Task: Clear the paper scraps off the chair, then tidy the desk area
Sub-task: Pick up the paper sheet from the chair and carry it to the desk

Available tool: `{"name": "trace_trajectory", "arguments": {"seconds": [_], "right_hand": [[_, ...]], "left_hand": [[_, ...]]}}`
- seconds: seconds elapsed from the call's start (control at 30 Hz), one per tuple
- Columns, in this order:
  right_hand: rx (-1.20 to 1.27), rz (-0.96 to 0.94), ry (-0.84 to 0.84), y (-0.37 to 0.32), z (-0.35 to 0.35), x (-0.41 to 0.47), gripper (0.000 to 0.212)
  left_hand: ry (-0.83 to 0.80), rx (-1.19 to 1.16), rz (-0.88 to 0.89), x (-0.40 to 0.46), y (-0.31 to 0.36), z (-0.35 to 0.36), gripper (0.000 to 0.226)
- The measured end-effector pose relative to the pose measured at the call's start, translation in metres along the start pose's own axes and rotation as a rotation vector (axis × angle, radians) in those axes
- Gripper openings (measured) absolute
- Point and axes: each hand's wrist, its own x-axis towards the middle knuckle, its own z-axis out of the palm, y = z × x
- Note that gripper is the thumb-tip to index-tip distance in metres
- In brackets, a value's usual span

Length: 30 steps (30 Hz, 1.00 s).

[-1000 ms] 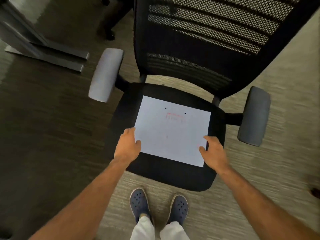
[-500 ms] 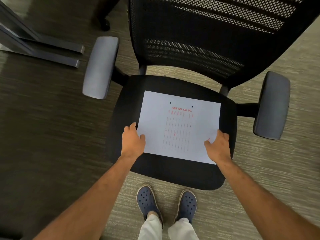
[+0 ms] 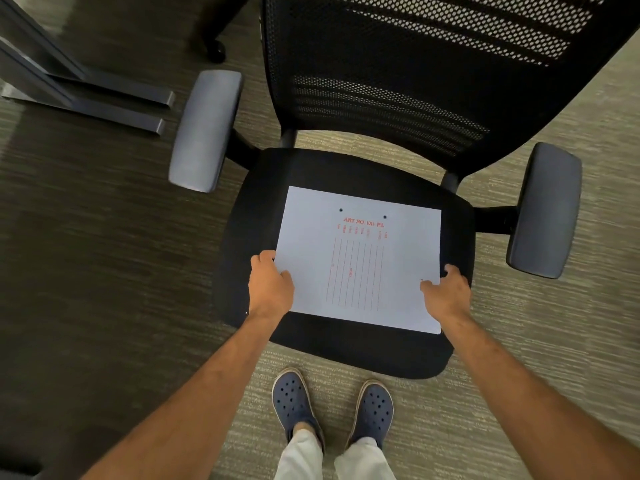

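A black office chair (image 3: 311,174) with a mesh back stands in front of me. On its seat lies a white sheet of paper (image 3: 360,258) with red print, red ruled lines and two punched holes near its far edge. My left hand (image 3: 270,285) grips the sheet's left edge, thumb on top. At the right near corner my right hand (image 3: 446,292) holds the paper the same way. The sheet looks flat against the seat cushion; no other scraps show on the chair.
Grey armrests stick out on the left (image 3: 204,129) and the right (image 3: 543,209). Metal desk feet (image 3: 104,98) lie on the carpet at the upper left. A chair caster (image 3: 216,50) shows behind. My blue clogs (image 3: 332,407) stand just before the seat.
Both hands slid from near the sheet's edges onto them and closed on the paper. My view moved closer and the print became sharp.
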Motion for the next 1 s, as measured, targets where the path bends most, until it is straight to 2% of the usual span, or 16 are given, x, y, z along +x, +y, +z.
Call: {"name": "trace_trajectory", "arguments": {"seconds": [0.17, 0.27, 0.37, 0.53, 0.73, 0.87, 1.0], "right_hand": [[0.136, 0.028, -0.035, 0.008, -0.007, -0.007, 0.038], [0.241, 0.013, -0.05, 0.01, -0.011, -0.013, 0.03], [0.265, -0.057, -0.039, 0.008, -0.016, -0.02, 0.026], [0.266, -0.138, -0.066, -0.009, -0.034, -0.037, 0.025], [0.395, -0.249, -0.145, -0.056, -0.075, -0.072, 0.025], [0.448, -0.317, -0.214, -0.091, -0.114, -0.115, 0.027], [0.464, -0.401, -0.303, -0.134, -0.163, -0.174, 0.037]], "left_hand": [[-0.045, -0.003, -0.068, -0.003, -0.01, -0.006, 0.038], [-0.098, -0.08, -0.137, -0.007, -0.02, -0.009, 0.028], [-0.098, -0.129, -0.181, -0.014, -0.025, -0.012, 0.018], [-0.046, -0.188, -0.215, -0.029, -0.019, -0.033, 0.02], [0.024, -0.186, -0.18, -0.051, -0.001, -0.105, 0.021], [0.061, -0.284, -0.2, -0.086, 0.018, -0.174, 0.029], [0.097, -0.378, -0.205, -0.14, 0.039, -0.255, 0.033]]}}
